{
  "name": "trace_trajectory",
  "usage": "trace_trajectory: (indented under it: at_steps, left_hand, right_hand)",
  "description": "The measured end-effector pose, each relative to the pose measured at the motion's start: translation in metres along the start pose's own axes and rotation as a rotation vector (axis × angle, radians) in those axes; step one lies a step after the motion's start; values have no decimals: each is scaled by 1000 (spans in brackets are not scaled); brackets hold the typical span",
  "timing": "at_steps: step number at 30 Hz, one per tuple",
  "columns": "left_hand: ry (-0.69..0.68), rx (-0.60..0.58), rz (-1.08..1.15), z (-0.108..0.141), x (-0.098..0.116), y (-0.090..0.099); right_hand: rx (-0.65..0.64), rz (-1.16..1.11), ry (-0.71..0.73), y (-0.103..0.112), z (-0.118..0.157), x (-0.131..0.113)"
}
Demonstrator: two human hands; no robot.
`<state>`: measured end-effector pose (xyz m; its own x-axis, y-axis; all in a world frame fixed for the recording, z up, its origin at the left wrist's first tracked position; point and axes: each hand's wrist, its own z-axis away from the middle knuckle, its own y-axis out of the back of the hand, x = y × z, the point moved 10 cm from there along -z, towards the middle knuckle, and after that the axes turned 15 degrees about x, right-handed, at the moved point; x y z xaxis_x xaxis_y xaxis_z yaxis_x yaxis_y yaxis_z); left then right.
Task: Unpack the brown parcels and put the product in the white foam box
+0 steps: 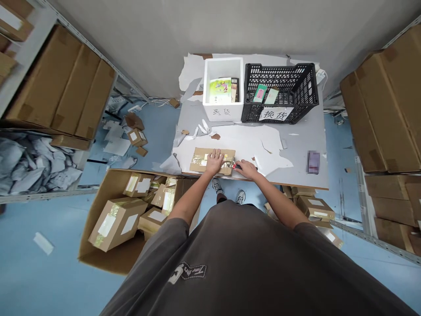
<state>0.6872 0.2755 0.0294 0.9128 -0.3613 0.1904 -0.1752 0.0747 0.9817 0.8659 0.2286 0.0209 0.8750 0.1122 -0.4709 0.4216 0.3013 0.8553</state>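
Near ctr of the frame, we've got a flat brown cardboard pkg w/ clear yellowish tape [199, 161] by the front edge of the grey surface [301, 145]. Our left hand [214, 161] lies on top of it, fingers a bit spread. Our right hand [246, 168] grips a small red-and-black handheld tool [236, 166] at the pkg's right end; can't tell exact finger placement. Upper ctr, we see a white rectangular box w/ booklets [223, 112] beside a black plastic mesh crate w/ 2 cards [301, 103].
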Motion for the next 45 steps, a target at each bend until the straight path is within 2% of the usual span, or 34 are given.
trace_trajectory:
  at_steps: [4,8,24,28,34,36,38,42,45]
  left_hand:
    - [27,52,5,8,-1,-1]
    - [38,52,10,9,-3,-3]
    - [83,69,20,14,-4,-11]
    - [104,141,83,15,-4,-8]
    - [164,233,184,18,-7,-4]
    - [178,239,202,18,-9,-3]
    - [189,242,215,19,-11,-2]
    - [213,233,230,19,-14,-1]
    - [226,228,242,18,-17,-3]
  right_hand:
    - [-19,20,37,2,3,4]
    - [-14,7,38,8,2,9]
    - [27,151,60,10,-17,-1]
    - [34,150,45,9,-22,0]
    - [77,95,0,16,-28,17]
    - [105,-42,-6,20,-26,28]
    - [183,-276,-91,28,-18,52]
    - [412,-857,-449,31,10,123]
    - [578,-1007,-651,22,27,171]
